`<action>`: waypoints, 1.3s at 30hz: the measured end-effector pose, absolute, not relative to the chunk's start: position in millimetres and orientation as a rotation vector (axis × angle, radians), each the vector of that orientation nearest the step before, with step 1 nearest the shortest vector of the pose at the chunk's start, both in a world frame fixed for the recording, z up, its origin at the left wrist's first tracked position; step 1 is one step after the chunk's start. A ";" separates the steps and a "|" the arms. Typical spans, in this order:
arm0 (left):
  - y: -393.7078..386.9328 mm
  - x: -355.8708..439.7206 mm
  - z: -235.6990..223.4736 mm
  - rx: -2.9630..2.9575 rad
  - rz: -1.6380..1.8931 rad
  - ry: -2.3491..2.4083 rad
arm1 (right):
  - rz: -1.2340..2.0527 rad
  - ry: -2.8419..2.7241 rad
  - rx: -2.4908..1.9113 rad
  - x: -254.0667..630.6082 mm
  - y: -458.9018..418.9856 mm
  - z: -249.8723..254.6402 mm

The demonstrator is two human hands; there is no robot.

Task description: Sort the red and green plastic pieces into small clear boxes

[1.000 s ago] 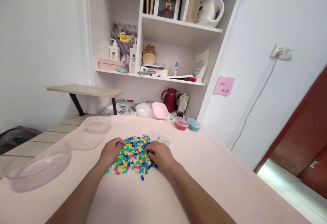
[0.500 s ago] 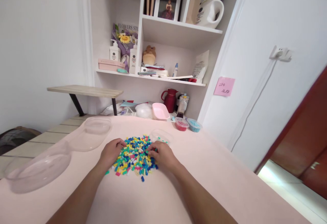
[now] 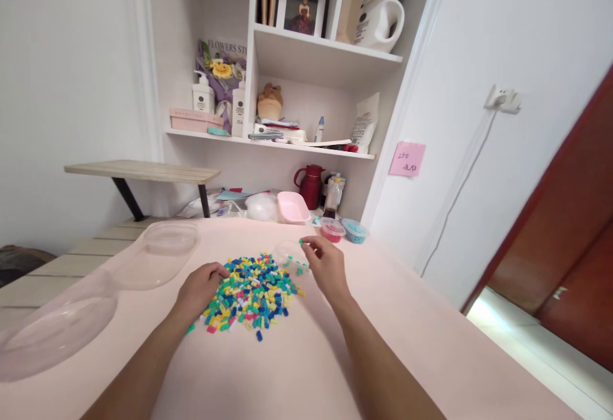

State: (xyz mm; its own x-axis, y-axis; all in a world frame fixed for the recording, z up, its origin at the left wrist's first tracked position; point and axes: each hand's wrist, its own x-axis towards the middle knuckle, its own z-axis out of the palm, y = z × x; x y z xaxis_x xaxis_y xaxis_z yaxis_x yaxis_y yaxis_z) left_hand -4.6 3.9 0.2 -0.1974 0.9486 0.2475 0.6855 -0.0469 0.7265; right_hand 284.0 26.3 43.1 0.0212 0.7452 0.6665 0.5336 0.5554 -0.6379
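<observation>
A pile of small coloured plastic pieces (image 3: 251, 292) in blue, green, yellow, pink and white lies spread on the pink tabletop. At its left edge rests my left hand (image 3: 200, 289), fingers curled together; whether anything is between them is hidden. My right hand (image 3: 328, 267) is raised at the far right of the pile, pinching a small green piece (image 3: 301, 241) between thumb and finger. Just beneath that pinch stands a clear shallow container (image 3: 282, 254) with several green pieces in it.
Clear plastic trays (image 3: 62, 324) lie along the left side. Behind the pile are lidded tubs of red pieces (image 3: 332, 231) and blue pieces (image 3: 355, 232), a pink basin (image 3: 293, 208) and a dark red jug (image 3: 311, 187). A small wooden shelf (image 3: 143, 170) stands back left.
My right hand has lifted from the pile and moved away and to the right, over the clear container, with a green piece in its fingers. My left hand stays by the pile.
</observation>
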 end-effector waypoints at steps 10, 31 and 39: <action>4.6 -4.3 -0.1 1.750 1.094 1.903 | 0.235 -1.598 -1.190 297.0 42.8 33.5; 4.3 -2.4 -0.8 1.798 1.069 1.901 | 0.593 -2.590 -0.734 245.8 -11.0 31.4; 2.6 -2.5 -1.3 1.799 1.045 1.926 | 0.466 -2.628 -0.853 259.5 6.7 25.4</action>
